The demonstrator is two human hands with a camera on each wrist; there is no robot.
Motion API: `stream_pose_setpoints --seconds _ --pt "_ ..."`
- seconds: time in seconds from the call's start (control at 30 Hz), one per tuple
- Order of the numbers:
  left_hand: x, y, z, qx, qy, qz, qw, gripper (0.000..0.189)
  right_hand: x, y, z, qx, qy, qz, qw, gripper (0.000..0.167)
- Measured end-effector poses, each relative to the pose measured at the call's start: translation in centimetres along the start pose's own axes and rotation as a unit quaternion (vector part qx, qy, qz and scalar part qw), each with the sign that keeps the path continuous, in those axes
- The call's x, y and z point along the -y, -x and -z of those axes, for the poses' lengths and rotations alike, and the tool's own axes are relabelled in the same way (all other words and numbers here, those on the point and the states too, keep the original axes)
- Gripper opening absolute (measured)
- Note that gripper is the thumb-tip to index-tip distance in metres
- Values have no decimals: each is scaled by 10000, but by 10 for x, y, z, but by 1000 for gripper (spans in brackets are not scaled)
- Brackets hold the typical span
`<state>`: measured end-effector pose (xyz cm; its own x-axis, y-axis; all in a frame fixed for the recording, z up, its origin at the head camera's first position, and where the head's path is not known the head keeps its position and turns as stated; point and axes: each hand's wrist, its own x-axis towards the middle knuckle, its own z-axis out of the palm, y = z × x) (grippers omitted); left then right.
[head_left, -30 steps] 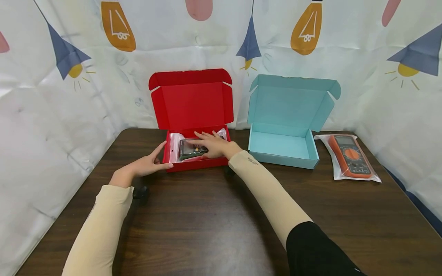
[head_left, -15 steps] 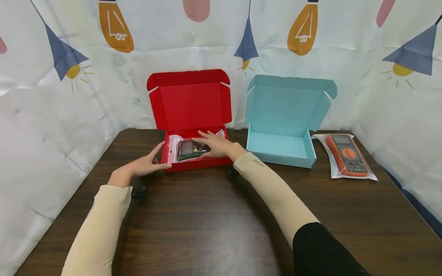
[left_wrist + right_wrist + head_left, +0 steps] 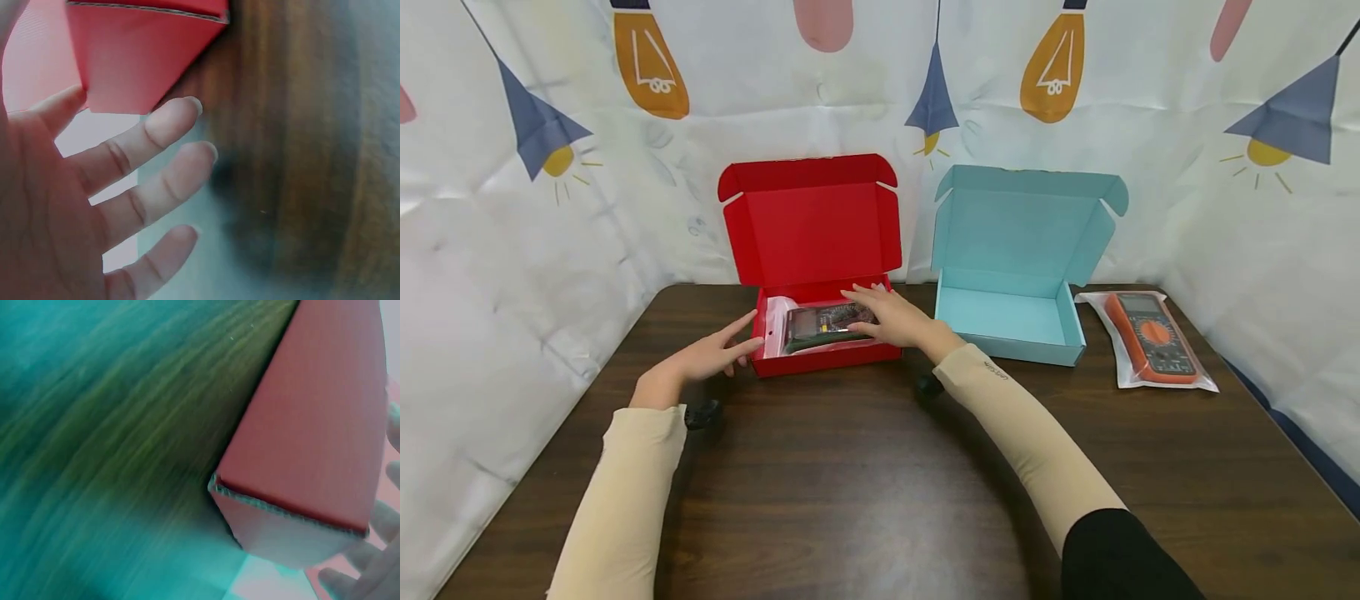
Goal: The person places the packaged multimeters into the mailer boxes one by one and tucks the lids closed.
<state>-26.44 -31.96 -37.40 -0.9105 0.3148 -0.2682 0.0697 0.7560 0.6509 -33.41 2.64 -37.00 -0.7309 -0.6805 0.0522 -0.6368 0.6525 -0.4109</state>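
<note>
In the head view a red cardboard box stands with its lid raised. Inside lies a dark green multimeter in a clear plastic bag. My left hand is at the box's left side, fingers extended; the left wrist view shows them beside the red side wall, with one fingertip at its edge. Above the box's right end is my right hand, fingers spread over the multimeter's right part and covering it. Whether they touch it cannot be seen. The right wrist view shows fingers past the red wall.
To the right of the red box stands a light blue box with its lid up. An orange multimeter in a clear bag lies farther right. The brown table meets a patterned white cloth behind and at both sides.
My right hand has drawn back to the right, uncovering more of the green multimeter. My left hand has eased slightly off the red box's front left corner. The view has shifted a little.
</note>
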Motion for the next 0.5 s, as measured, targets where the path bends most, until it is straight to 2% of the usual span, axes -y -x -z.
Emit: stream_pose_setpoints --seconds 0.1,0.23,0.37,0.5 --pt "-10 3 1 -466 -296 90 9984 86 -5 6 4 -369 -292 -6 9989 71" --pt "-21 1 5 -1211 -404 -27 9918 79 -14 11 8 -1011 -642 -248 9925 64" --pt "-31 -5 12 -1849 -251 -82 9824 79 -20 14 11 -1671 -1160 -610 9772 57" --pt "-40 -9 16 -2432 37 -97 9699 79 -25 14 13 -2194 -1749 -836 9562 54"
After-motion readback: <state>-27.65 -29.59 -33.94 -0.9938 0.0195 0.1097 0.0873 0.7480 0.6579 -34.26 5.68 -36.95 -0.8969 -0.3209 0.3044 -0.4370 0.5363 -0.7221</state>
